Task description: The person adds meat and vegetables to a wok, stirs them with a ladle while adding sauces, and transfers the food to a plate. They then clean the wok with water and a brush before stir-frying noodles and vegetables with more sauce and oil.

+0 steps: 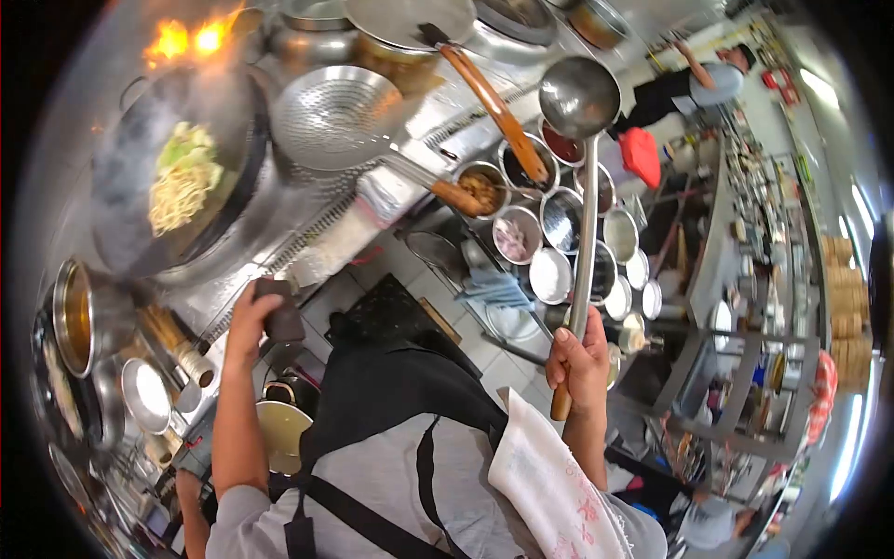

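My right hand (579,361) is wrapped round the wooden grip end of a long ladle (587,224). The ladle points up and away, its round metal bowl near the sauce pots. At the stove's front edge, my left hand (250,321) is closed around a dark brown, block-like pad (284,312); I cannot make out its material. Beyond that hand, a large black wok (253,140) steams on the stove. Inside it lie pale noodles (177,207) and chopped greens (191,149). A perforated strainer (335,116) with a wooden handle rests right of the wok.
Flames (191,39) rise behind the wok. A wooden-handled tool (489,102) lies across the seasoning pots, near a pot of pink-white pieces (517,233). Left stands a pot of amber liquid (76,319). Another person (712,84) stands far right; another person's forearm (191,498) shows lower left.
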Demonstrator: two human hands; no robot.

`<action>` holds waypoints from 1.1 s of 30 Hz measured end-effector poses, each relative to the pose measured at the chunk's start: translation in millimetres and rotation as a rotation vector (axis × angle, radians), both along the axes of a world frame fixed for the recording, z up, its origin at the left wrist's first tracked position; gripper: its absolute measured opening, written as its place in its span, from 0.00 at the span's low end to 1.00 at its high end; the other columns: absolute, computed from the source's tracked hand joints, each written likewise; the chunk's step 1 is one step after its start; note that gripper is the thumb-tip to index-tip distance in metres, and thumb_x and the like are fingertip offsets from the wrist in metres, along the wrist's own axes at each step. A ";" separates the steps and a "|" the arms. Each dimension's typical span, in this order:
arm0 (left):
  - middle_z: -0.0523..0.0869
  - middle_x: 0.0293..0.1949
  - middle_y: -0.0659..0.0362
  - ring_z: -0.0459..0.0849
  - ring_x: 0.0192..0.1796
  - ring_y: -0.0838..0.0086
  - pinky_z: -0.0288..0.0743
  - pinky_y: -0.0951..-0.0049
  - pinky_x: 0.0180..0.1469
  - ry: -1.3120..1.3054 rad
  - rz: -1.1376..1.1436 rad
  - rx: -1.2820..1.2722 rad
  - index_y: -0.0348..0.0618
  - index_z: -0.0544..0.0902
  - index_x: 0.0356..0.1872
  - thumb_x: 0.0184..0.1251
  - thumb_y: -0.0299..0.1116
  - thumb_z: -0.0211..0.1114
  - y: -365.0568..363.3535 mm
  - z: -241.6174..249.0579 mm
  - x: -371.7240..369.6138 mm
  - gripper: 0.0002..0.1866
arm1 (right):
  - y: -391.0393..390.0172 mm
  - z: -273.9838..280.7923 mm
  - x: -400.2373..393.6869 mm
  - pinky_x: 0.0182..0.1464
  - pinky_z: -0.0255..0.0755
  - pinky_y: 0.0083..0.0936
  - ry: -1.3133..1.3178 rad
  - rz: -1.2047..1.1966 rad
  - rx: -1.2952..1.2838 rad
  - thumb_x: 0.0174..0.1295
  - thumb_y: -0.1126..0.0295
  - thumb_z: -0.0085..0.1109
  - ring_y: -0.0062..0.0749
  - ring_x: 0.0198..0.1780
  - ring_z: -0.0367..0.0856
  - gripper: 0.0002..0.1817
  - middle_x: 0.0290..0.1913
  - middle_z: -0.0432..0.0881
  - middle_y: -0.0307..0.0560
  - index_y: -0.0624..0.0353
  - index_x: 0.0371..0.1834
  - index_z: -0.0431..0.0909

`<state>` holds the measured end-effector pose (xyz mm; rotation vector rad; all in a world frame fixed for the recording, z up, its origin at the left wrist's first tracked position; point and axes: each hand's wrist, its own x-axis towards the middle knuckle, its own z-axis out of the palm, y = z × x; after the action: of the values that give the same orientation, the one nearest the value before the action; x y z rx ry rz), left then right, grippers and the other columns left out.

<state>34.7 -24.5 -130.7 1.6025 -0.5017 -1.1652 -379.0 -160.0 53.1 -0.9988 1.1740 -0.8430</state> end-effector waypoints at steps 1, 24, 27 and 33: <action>0.82 0.46 0.48 0.84 0.44 0.62 0.78 0.65 0.50 0.354 0.144 -0.132 0.41 0.70 0.63 0.54 0.44 0.63 -3.9 20.9 -13.5 0.34 | 5.4 -3.0 -13.6 0.11 0.60 0.17 0.057 -0.050 0.026 0.63 0.74 0.55 0.18 0.10 0.62 0.26 0.17 0.65 0.34 0.58 0.64 0.58; 0.83 0.38 0.44 0.84 0.34 0.58 0.81 0.56 0.39 0.969 -0.125 -0.022 0.34 0.73 0.53 0.52 0.40 0.58 -74.1 44.5 -237.3 0.27 | 20.5 -58.2 -165.2 0.12 0.58 0.18 -0.106 -0.100 0.403 0.61 0.73 0.55 0.18 0.12 0.62 0.29 0.18 0.64 0.34 0.55 0.66 0.58; 0.83 0.38 0.44 0.85 0.35 0.58 0.81 0.56 0.40 0.901 -0.039 -0.022 0.35 0.74 0.53 0.55 0.42 0.59 -61.9 34.7 -244.6 0.27 | 7.2 -46.1 -173.3 0.11 0.58 0.17 -0.192 -0.096 0.402 0.62 0.73 0.54 0.17 0.11 0.60 0.27 0.17 0.60 0.33 0.56 0.65 0.59; 0.84 0.40 0.47 0.85 0.37 0.59 0.80 0.56 0.42 0.916 0.191 -0.015 0.36 0.77 0.49 0.56 0.43 0.59 -40.6 50.2 -242.3 0.24 | -17.5 -27.1 -166.9 0.12 0.56 0.18 -0.132 0.074 0.314 0.60 0.72 0.56 0.17 0.11 0.58 0.30 0.18 0.61 0.34 0.55 0.67 0.59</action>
<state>-207.6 -65.1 -80.6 0.9192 0.2350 -1.5715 -545.9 -177.5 26.0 -0.7142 1.1080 -0.6321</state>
